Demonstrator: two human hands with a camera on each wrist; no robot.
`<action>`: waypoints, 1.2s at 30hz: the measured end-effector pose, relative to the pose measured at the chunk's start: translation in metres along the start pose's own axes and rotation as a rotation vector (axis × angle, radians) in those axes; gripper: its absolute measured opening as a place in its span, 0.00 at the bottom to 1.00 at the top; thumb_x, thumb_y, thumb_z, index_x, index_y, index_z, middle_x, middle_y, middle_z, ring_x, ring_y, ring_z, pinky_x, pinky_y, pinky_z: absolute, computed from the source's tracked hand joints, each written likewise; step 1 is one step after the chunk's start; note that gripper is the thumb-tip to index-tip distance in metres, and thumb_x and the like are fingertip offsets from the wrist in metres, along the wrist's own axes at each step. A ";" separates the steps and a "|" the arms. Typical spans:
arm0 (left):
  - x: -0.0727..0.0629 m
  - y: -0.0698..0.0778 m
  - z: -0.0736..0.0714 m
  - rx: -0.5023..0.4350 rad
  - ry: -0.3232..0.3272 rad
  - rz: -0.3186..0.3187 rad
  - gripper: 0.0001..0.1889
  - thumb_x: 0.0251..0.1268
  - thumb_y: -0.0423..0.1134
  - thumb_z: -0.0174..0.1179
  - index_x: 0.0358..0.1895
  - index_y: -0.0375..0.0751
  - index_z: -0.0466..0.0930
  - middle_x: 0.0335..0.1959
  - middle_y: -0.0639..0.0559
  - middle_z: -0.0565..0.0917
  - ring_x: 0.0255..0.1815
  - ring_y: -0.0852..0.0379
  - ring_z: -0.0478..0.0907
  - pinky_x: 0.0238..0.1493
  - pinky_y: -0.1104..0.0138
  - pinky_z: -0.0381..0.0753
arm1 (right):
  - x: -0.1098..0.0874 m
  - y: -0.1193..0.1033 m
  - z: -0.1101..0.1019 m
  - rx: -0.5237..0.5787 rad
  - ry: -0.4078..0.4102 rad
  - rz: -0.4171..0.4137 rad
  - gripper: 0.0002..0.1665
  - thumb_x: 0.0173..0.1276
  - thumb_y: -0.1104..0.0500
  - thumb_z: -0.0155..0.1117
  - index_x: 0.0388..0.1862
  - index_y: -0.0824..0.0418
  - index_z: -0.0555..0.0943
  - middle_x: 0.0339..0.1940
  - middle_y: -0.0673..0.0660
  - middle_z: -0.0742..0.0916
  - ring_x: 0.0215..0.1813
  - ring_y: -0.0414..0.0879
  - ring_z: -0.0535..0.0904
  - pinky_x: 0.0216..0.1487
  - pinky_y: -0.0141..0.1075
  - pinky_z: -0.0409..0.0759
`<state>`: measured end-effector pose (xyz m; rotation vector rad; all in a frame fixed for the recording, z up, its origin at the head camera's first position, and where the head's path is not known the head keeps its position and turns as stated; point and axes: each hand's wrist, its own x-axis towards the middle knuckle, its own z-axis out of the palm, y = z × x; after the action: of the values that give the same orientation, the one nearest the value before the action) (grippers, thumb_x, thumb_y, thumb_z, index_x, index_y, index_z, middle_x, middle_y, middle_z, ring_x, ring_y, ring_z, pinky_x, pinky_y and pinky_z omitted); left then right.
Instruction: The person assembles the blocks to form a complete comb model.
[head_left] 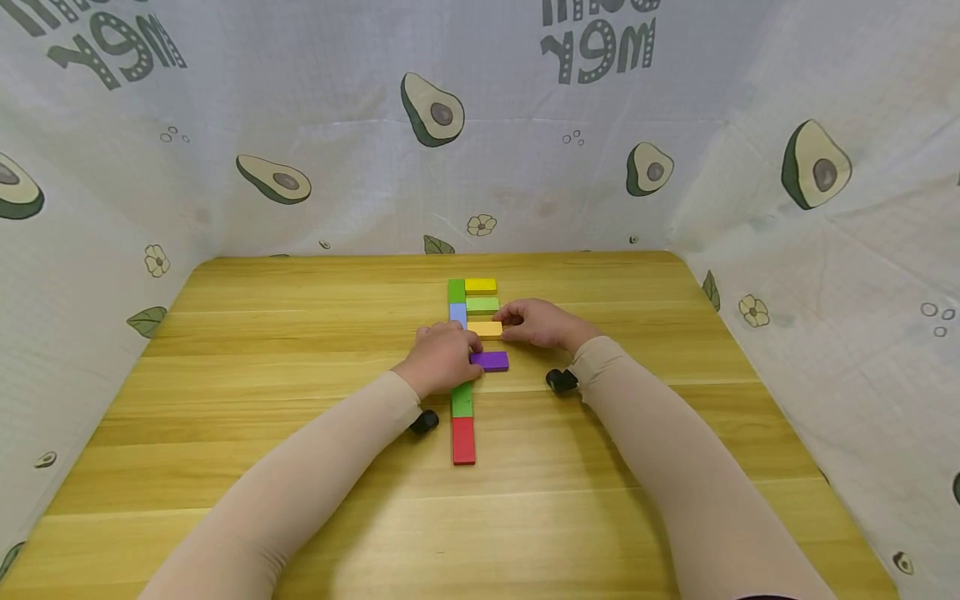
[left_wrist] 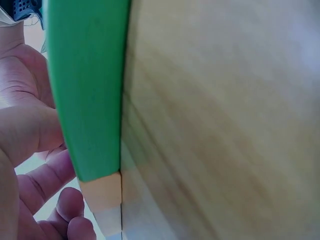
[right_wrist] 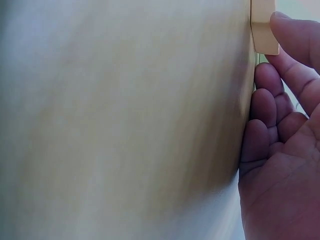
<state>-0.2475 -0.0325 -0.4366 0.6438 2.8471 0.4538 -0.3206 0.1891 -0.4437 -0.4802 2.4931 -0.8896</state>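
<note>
A column of flat coloured blocks runs away from me: a red block (head_left: 463,440), a green block (head_left: 462,401), a blue block (head_left: 458,312) and a far green block (head_left: 457,291). My left hand (head_left: 440,358) covers the column's middle, its thumb and index finger about the left end of a purple block (head_left: 492,361). With thumb and index fingertip, my right hand (head_left: 542,323) pinches the right end of a light orange block (head_left: 486,330). That end also shows in the right wrist view, where the other fingers curl below the orange block (right_wrist: 265,30).
Beyond the orange block, a light green block (head_left: 482,306) and a yellow block (head_left: 481,286) stick out rightward from the column. The wooden table (head_left: 300,333) meets a white avocado-print cloth (head_left: 525,167) at its back and sides. Black wrist cameras hang under both sleeves.
</note>
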 end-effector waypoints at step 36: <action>-0.004 -0.011 -0.001 -0.059 0.019 -0.031 0.20 0.72 0.55 0.65 0.61 0.52 0.84 0.56 0.53 0.82 0.64 0.47 0.76 0.61 0.51 0.65 | 0.001 0.001 0.001 -0.014 0.013 -0.006 0.24 0.76 0.58 0.67 0.67 0.64 0.80 0.64 0.63 0.86 0.65 0.55 0.80 0.76 0.51 0.73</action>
<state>-0.2481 -0.0445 -0.4394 0.5865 2.8453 0.5392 -0.3207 0.1887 -0.4455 -0.4879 2.5128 -0.8810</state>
